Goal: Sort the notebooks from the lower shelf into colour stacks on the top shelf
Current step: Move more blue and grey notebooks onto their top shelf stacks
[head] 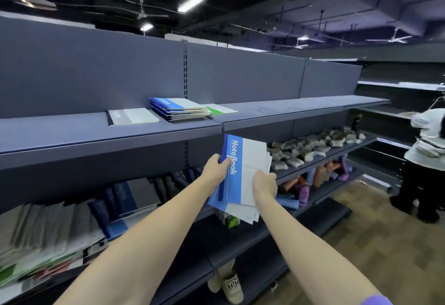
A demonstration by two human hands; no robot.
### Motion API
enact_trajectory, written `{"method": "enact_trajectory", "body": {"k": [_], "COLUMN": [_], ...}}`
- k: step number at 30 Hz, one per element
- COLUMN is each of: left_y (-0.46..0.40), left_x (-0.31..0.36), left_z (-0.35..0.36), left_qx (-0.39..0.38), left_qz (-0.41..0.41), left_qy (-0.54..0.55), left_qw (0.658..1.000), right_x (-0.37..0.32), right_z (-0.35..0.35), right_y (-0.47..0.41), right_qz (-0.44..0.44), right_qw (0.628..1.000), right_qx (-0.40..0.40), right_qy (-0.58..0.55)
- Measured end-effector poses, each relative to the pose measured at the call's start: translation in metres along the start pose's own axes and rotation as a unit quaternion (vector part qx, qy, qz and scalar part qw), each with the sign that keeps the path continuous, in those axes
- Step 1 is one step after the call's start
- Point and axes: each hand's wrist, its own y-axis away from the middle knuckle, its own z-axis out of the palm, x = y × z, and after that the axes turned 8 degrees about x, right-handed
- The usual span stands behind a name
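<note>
Both my hands hold a bundle of blue-and-white notebooks [243, 174] upright in front of the shelving, just below the top shelf [72, 131]. My left hand [215, 171] grips the blue spine side, thumb on the cover. My right hand [265, 184] grips the white side. On the top shelf lie a grey notebook [133, 117], a stack of blue notebooks [179, 109] and a green notebook [222, 109] behind it. The lower shelf at left carries a slumped row of mixed notebooks [72, 220], grey, dark blue, green and red.
Small packets [313, 148] cover the middle shelf to the right, with coloured rolls [320, 174] on the shelf under it. A person in white [426, 153] stands at the far right in the aisle. My sandalled foot [231, 285] shows at the shelf base.
</note>
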Motion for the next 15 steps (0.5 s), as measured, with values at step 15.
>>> {"method": "enact_trajectory", "body": {"k": [15], "left_y": [-0.044], "left_x": [0.102], "left_z": [-0.108], "left_qx": [0.150], "left_qz": [0.130], "left_qy": [0.038], "left_qw": [0.979], "right_x": [-0.139], "right_z": [0.044], "right_y": [0.034], "right_qz": [-0.231], "right_qw": [0.969], "right_qx": [-0.087], "right_qy": [-0.006]}}
